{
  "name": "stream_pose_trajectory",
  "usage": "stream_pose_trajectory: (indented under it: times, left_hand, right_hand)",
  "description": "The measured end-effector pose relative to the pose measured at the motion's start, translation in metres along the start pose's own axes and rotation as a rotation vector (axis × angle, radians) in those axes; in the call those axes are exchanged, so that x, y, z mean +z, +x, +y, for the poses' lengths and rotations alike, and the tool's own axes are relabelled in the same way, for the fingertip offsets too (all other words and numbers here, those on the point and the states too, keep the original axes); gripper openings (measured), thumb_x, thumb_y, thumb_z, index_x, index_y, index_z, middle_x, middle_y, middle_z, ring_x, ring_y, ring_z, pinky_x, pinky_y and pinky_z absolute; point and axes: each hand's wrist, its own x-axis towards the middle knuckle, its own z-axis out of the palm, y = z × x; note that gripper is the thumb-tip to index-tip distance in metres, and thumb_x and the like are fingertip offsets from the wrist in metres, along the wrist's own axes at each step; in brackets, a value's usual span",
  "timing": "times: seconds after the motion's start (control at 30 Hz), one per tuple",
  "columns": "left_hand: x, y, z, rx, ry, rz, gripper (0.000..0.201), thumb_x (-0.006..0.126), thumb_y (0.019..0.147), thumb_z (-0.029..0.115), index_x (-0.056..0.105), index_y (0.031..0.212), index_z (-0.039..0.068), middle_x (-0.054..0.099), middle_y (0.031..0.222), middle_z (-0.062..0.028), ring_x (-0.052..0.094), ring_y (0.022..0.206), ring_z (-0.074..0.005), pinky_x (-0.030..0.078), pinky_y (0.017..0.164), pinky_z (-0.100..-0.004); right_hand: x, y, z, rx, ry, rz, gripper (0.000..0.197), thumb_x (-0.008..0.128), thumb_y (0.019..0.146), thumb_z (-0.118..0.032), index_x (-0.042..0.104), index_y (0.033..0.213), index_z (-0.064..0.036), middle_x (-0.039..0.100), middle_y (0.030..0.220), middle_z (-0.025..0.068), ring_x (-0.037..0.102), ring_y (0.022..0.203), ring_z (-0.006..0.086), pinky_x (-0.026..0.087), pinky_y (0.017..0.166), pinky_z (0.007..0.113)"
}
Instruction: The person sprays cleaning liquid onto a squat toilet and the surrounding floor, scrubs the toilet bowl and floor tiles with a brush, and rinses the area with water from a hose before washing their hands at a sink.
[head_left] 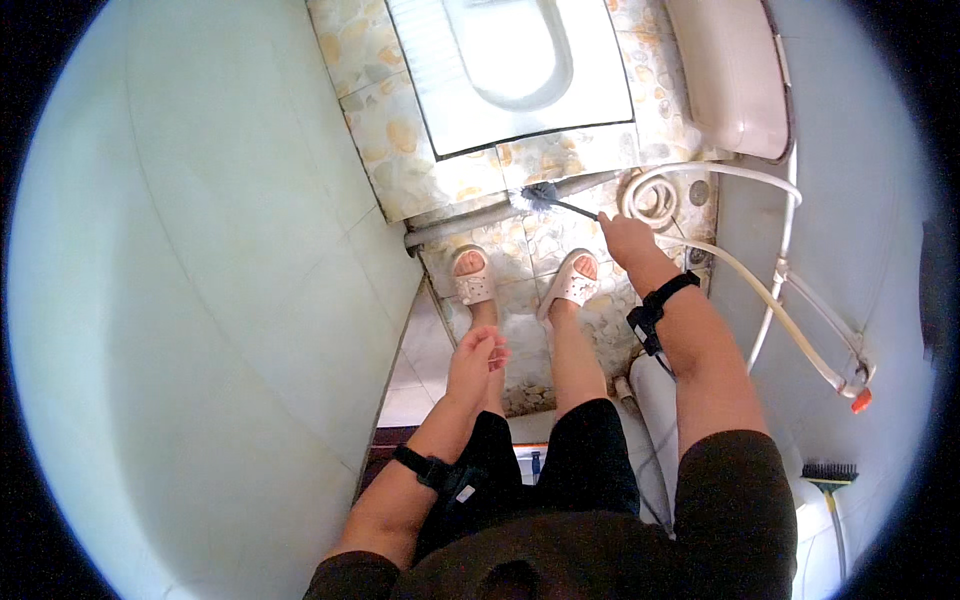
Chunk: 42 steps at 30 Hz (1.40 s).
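My right hand [629,240] is closed round the dark handle of a toilet brush [575,208]. The brush points left, and its white-and-dark bristle head is by the front edge of the raised tiled step, near a grey pipe [460,228]. Beyond it, a white squat toilet [530,118] is set into the step. My left hand [477,362] hangs over my left leg with nothing in it, its fingers loosely bent and apart.
A coiled pale hose [655,200] lies right of the brush and runs to a red-handled tap [861,400]. A pinkish cistern [730,80] is at the far right. A long-handled floor brush [830,474] stands at the near right. A pale wall [230,250] fills the left.
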Motion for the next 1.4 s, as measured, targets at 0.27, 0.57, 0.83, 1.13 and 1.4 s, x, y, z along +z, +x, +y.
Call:
stream_pose_trajectory:
  times: [0.27, 0.57, 0.83, 1.13, 1.4]
  left_hand:
    - [-0.015, -0.006, -0.032, -0.028, 0.015, 0.081, 0.015, 0.041, 0.077, 0.011, 0.045, 0.091, 0.006, 0.049, 0.078, -0.0044, 0.049, 0.066, -0.0137, 0.042, 0.058, -0.025]
    - [-0.018, 0.003, -0.044, -0.015, -0.111, 0.079, 0.013, 0.04, 0.077, 0.011, 0.045, 0.088, 0.007, 0.051, 0.078, -0.0039, 0.05, 0.065, -0.0115, 0.041, 0.055, -0.0224]
    - [-0.034, 0.003, -0.039, -0.001, -0.094, 0.116, 0.017, 0.04, 0.078, 0.01, 0.043, 0.094, 0.004, 0.05, 0.08, -0.0062, 0.051, 0.067, -0.0162, 0.043, 0.058, -0.0264]
    - [-0.034, 0.012, -0.035, 0.035, -0.183, 0.067, 0.015, 0.039, 0.078, 0.012, 0.044, 0.09, 0.004, 0.05, 0.077, -0.0037, 0.05, 0.066, -0.0123, 0.041, 0.057, -0.0231]
    - [-0.033, 0.006, -0.025, 0.024, -0.159, 0.084, 0.014, 0.038, 0.078, 0.011, 0.044, 0.089, 0.005, 0.05, 0.079, -0.0047, 0.05, 0.066, -0.0124, 0.041, 0.057, -0.0229]
  right_hand:
    - [0.019, -0.053, 0.018, -0.033, 0.008, -0.205, 0.028, 0.035, 0.075, -0.009, 0.04, 0.103, -0.0077, 0.052, 0.081, 0.0145, 0.053, 0.074, 0.0266, 0.043, 0.058, 0.037]
    - [0.04, 0.021, 0.027, -0.021, 0.019, -0.055, 0.042, 0.035, 0.073, -0.006, 0.033, 0.113, -0.0187, 0.051, 0.074, 0.0126, 0.052, 0.067, 0.0259, 0.041, 0.057, 0.036]
    - [0.028, 0.069, -0.145, -0.212, 0.218, 0.005, 0.021, 0.04, 0.073, -0.009, 0.046, 0.091, -0.0002, 0.054, 0.079, 0.0159, 0.054, 0.071, 0.0282, 0.044, 0.056, 0.036]
    - [0.041, 0.046, -0.111, -0.147, 0.096, 0.046, 0.018, 0.039, 0.073, -0.012, 0.048, 0.088, -0.0057, 0.053, 0.07, 0.0127, 0.054, 0.065, 0.0255, 0.043, 0.054, 0.035]
    - [0.044, 0.057, -0.107, -0.006, 0.214, 0.053, 0.026, 0.035, 0.073, -0.011, 0.046, 0.098, -0.0113, 0.055, 0.075, 0.0132, 0.054, 0.069, 0.0269, 0.042, 0.059, 0.037]
